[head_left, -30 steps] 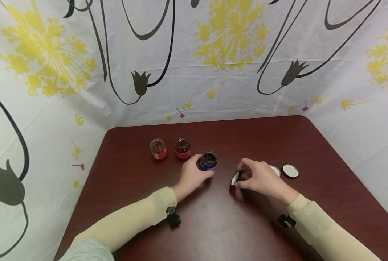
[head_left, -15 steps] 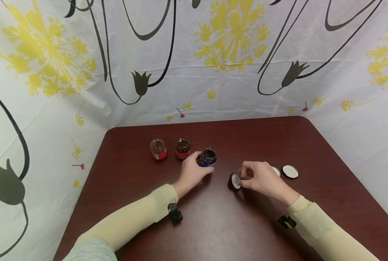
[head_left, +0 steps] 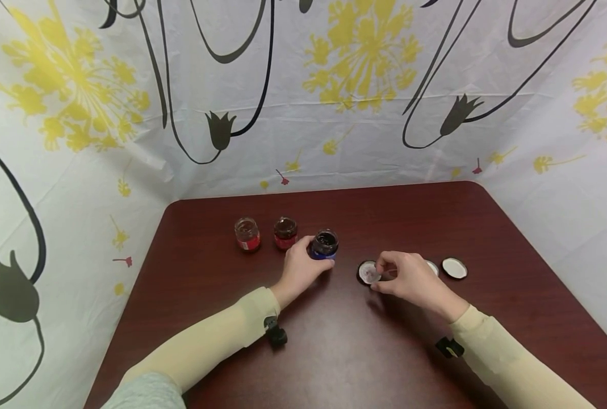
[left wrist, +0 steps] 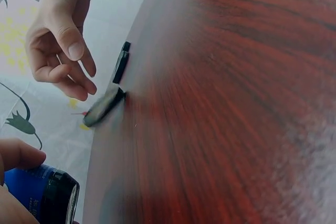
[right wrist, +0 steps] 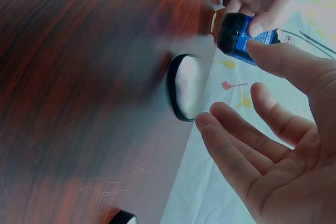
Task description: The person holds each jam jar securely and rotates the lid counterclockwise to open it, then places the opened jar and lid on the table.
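My left hand (head_left: 301, 268) grips a small glass jar with a blue label and dark contents (head_left: 325, 245); its mouth is uncovered. To the right, a black-rimmed jar lid (head_left: 368, 272) has its white inner side up, and in the left wrist view this lid (left wrist: 105, 107) tilts against the table. My right hand (head_left: 410, 278) is beside the lid with fingers spread and relaxed. In the right wrist view the fingertips (right wrist: 206, 119) sit close to the blurred lid (right wrist: 188, 87), not gripping it; whether they touch is unclear.
Two uncovered jars with red labels, one clear (head_left: 247, 234) and one dark (head_left: 285, 233), stand left of the held jar. Right of my right hand lies a white-lined lid (head_left: 454, 268); another lid (head_left: 432, 268) is partly behind the hand. A patterned sheet (head_left: 293, 142) hangs behind the table.
The lid, earlier pinched on edge by the right hand, has left its fingers and tipped white side up. The left hand and its jar have shifted slightly away from me.
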Demonstrator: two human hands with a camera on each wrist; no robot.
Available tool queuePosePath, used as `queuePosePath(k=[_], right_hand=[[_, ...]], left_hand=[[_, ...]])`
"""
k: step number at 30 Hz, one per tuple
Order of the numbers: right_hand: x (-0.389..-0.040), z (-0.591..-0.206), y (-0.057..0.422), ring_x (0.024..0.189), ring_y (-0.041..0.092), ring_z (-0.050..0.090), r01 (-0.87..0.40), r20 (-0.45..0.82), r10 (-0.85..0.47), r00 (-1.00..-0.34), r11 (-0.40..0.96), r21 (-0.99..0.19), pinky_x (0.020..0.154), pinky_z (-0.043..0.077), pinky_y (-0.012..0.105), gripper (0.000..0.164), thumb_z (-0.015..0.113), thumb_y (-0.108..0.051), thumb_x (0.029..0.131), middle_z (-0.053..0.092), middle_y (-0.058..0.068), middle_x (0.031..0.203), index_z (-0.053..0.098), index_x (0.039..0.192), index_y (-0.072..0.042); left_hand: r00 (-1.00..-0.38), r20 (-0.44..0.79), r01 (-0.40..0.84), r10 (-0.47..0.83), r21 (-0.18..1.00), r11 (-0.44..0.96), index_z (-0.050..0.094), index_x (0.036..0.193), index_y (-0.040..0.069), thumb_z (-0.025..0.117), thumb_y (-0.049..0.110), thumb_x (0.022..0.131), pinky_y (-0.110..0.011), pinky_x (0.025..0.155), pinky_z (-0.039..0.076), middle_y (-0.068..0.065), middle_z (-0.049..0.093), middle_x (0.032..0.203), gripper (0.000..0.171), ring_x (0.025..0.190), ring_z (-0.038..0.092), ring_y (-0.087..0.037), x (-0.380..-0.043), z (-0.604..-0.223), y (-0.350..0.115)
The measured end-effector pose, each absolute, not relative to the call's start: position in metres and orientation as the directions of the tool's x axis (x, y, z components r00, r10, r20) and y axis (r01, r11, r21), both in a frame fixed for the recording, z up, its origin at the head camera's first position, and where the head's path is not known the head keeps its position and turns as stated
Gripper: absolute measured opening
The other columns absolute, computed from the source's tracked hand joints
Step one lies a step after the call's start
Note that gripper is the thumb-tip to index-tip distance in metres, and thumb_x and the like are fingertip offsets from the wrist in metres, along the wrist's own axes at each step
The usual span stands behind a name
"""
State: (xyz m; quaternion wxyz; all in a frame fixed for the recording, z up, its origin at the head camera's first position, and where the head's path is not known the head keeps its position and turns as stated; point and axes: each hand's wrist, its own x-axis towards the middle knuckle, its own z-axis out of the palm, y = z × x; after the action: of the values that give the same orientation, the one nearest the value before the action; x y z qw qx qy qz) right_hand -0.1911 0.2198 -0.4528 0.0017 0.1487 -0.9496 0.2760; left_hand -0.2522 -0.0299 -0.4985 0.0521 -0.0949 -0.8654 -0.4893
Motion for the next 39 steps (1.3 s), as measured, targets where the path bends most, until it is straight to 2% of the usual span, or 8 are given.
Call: queuePosePath(k=[10, 16, 26, 39], right_hand=[[-0.194, -0.456, 0.218, 0.071, 0.01, 0.059, -0.294, 0.109, -0.278, -0.954, 0.812, -0.505, 0.06, 0.042, 0.03, 0.031, 0.08, -0.036, 0.064, 0.062, -0.007, 0.08, 0.057, 0.079, -0.023], [-0.197, -0.461, 0.219, 0.055, 0.008, 0.044, -0.322, 0.147, -0.286, -0.947, 0.838, -0.44, 0.049, 0.036, 0.027, 0.029, 0.08, -0.036, 0.064, 0.053, -0.007, 0.068, 0.057, 0.078, -0.022], [-0.202, -0.467, 0.22, 0.057, 0.009, 0.042, -0.365, 0.184, -0.317, -0.93, 0.846, -0.389, 0.05, 0.034, 0.028, 0.026, 0.079, -0.029, 0.065, 0.054, 0.0, 0.071, 0.057, 0.076, -0.02], [-0.204, -0.474, 0.219, 0.055, 0.009, 0.043, -0.361, 0.169, -0.319, -0.933, 0.849, -0.386, 0.049, 0.034, 0.027, 0.034, 0.082, -0.036, 0.061, 0.053, 0.0, 0.074, 0.056, 0.076, -0.019]], left_hand=[[-0.979, 0.176, 0.202, 0.099, 0.849, 0.489, 0.057, 0.113, 0.019, 0.08, 0.034, 0.064, -0.035, 0.083, 0.044, 0.008, 0.059, 0.104, 0.056, 0.096, 0.054, -0.008, -0.256, -0.495, -0.029], [-0.979, 0.189, 0.204, 0.081, 0.844, 0.497, 0.057, 0.112, 0.019, 0.08, 0.036, 0.062, -0.033, 0.082, 0.045, 0.009, 0.06, 0.104, 0.058, 0.096, 0.054, -0.007, -0.26, -0.496, -0.026], [-0.978, 0.198, 0.204, 0.067, 0.839, 0.504, 0.058, 0.113, 0.018, 0.081, 0.035, 0.062, -0.033, 0.083, 0.043, 0.008, 0.06, 0.105, 0.059, 0.097, 0.054, -0.008, -0.263, -0.496, -0.023], [-0.978, 0.199, 0.199, 0.054, 0.839, 0.506, 0.058, 0.112, 0.02, 0.081, 0.036, 0.061, -0.034, 0.083, 0.044, 0.009, 0.06, 0.104, 0.058, 0.097, 0.054, -0.008, -0.268, -0.497, -0.022]])
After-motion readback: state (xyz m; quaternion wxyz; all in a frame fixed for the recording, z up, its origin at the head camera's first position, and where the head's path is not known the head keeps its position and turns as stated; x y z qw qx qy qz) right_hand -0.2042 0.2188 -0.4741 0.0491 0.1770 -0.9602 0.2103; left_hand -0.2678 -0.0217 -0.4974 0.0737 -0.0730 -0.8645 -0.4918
